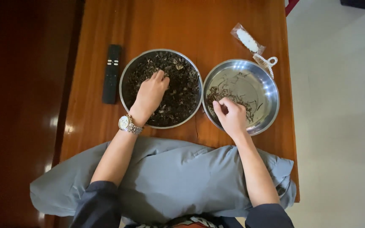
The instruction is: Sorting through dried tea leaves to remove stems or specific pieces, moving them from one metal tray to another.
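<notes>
Head view: left hand (150,95) points up-right into round leaf-filled bowl (182,90).

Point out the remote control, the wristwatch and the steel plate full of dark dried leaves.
remote control (112,74), head view, middle of its black body.
wristwatch (126,123), head view, its round face.
steel plate (125,71), head view, left rim.

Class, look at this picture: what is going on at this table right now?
A person sits at a wooden table with two round metal bowls. The left hand, a watch on its wrist, rests its fingers in the left bowl, which is full of dark dried leaves. The right hand is pinched over the right bowl, which holds only a thin scatter of stems. A black remote lies left of the bowls, a small clear packet behind them, and a grey cushion on the lap.
</notes>
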